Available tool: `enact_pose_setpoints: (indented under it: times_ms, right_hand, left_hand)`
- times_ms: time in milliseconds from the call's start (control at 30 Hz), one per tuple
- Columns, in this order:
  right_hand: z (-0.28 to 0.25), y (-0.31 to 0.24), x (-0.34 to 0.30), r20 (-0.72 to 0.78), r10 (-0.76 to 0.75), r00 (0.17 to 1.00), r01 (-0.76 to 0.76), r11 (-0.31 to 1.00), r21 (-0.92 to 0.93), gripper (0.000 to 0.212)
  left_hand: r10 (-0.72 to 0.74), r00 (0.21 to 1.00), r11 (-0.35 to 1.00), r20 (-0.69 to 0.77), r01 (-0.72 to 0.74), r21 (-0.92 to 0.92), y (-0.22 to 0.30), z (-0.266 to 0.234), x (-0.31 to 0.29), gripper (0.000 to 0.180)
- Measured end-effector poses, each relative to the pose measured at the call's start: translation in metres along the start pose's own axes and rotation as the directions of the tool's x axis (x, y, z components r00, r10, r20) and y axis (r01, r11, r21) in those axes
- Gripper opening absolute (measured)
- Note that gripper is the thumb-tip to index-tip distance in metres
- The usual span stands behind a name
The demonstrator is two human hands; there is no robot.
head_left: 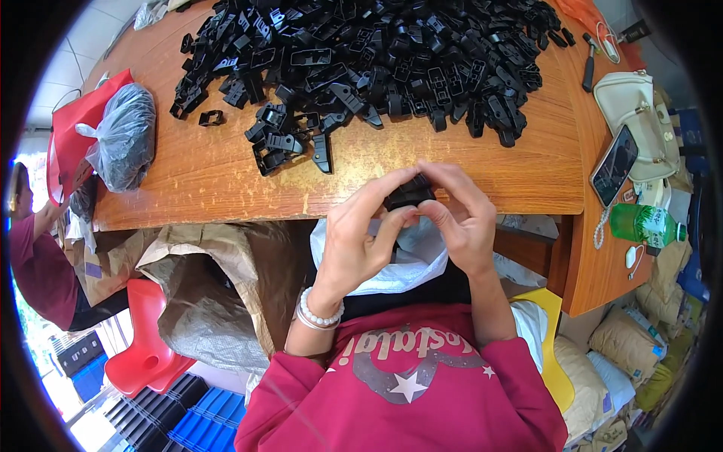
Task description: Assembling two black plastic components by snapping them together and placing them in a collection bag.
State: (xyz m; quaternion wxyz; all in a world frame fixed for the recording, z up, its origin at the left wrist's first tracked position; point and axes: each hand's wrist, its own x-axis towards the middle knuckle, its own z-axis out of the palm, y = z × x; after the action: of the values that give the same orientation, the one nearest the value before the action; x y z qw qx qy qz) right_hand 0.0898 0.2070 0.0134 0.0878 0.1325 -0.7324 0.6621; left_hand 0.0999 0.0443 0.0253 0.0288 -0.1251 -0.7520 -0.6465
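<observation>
Between the fingertips of both hands is a small black plastic part, held just past the table's near edge. My left hand pinches it from the left, thumb and fingers closed on it; a beaded bracelet circles that wrist. My right hand grips the same part from the right, its thumb meeting the left thumb in front. The fingers hide much of the part's shape. Beyond the hands a large heap of black plastic parts covers the far half of the wooden table. A white woven sack hangs open below my hands.
A tied plastic bag and a red bag stand at the table's left. On the right lie a phone, a cream handbag and a green bottle. A brown paper sack and red chair are left; another person stands far left.
</observation>
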Motion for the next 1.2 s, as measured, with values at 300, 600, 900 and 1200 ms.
enact_pose_setpoints:
  times_ms: [300,600,900,1200]
  right_hand:
    - [-0.001,-0.005,0.007,0.284,0.144,0.948,-0.132,0.989,-0.058,0.024]
    - [-0.011,0.051,0.113,-0.074,-0.426,0.902,0.191,0.547,-0.815,0.034]
    - [0.01,0.06,0.107,0.07,-0.339,0.938,0.243,0.501,-0.83,0.042]
    - [0.02,0.05,0.061,0.109,-0.29,0.951,0.262,0.568,-0.78,0.035]
  left_hand:
    - [0.172,0.975,0.945,-0.138,-0.124,0.304,-0.021,-0.019,-0.01,0.042]
    - [0.239,0.961,0.47,-0.139,0.011,0.883,-0.04,-0.033,0.026,0.031]
    - [0.127,0.992,0.658,-0.008,-0.078,0.749,-0.035,-0.014,0.016,0.025]
    - [0.148,0.982,0.8,-0.121,-0.047,0.599,-0.036,-0.008,0.005,0.035]
